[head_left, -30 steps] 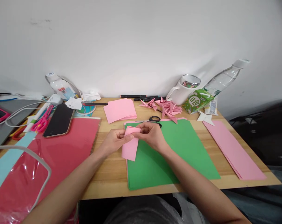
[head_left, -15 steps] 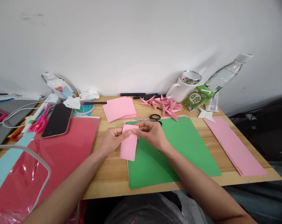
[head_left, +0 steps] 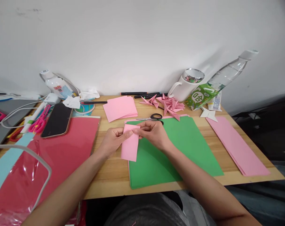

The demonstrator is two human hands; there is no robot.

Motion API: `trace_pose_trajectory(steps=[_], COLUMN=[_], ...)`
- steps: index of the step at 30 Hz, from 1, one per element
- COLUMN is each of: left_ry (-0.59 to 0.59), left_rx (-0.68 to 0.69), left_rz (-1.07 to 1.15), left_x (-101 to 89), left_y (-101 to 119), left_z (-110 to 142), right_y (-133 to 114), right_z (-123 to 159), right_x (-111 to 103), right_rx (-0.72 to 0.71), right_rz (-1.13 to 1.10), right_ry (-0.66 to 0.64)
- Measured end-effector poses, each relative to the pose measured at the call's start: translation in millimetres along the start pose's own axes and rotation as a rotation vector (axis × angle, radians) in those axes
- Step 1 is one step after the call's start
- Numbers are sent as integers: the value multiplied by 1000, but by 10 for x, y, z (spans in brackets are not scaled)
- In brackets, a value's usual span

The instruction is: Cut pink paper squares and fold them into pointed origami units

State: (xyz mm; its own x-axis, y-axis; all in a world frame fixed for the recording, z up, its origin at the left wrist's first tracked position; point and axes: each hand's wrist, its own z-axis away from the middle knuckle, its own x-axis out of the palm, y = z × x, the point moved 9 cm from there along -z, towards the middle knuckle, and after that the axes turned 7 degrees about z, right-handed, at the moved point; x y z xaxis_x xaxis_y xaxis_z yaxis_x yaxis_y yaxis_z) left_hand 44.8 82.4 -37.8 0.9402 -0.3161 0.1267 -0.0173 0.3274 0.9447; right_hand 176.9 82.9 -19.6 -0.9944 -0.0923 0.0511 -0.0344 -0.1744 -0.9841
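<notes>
Both hands grip a narrow pink sheet of paper, which looks folded lengthwise. My left hand pinches its left edge near the top, thumb in front and fingers behind. At the upper right edge, my right hand pinches the same paper between thumb and fingers. The paper is held over the left edge of a stack of green paper. Just behind my right hand lie black-handled scissors, partly hidden by it. A pile of pink squares is farther back.
Folded pink paper stars sit before a white mug, a green carton and a tilted bottle. Pink strips lie right. A phone rests on red paper in plastic; a white cable loops there.
The hands and pink paper keep almost the same pose and grip. The whole view has shifted slightly, and nothing on the table has visibly moved.
</notes>
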Motion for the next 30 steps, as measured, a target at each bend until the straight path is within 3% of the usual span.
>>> trace_pose_trajectory(steps=[6,21,27,30], left_ry=[-88,-97,-99,-90], left_rx=[-159,-253,-214,-175], left_rz=[36,133,94,82], left_x=[105,134,101,66], left_y=[-126,-167,-180,-173], left_z=[19,38,13,-16], right_y=[-23,14,57,83], right_z=[-2,-31,-58,-85], right_x=[-109,-117,-145,-195], right_rx=[-7,-2,17,72], right_rz=[36,23,30,88], right_ry=[103,107,79,6])
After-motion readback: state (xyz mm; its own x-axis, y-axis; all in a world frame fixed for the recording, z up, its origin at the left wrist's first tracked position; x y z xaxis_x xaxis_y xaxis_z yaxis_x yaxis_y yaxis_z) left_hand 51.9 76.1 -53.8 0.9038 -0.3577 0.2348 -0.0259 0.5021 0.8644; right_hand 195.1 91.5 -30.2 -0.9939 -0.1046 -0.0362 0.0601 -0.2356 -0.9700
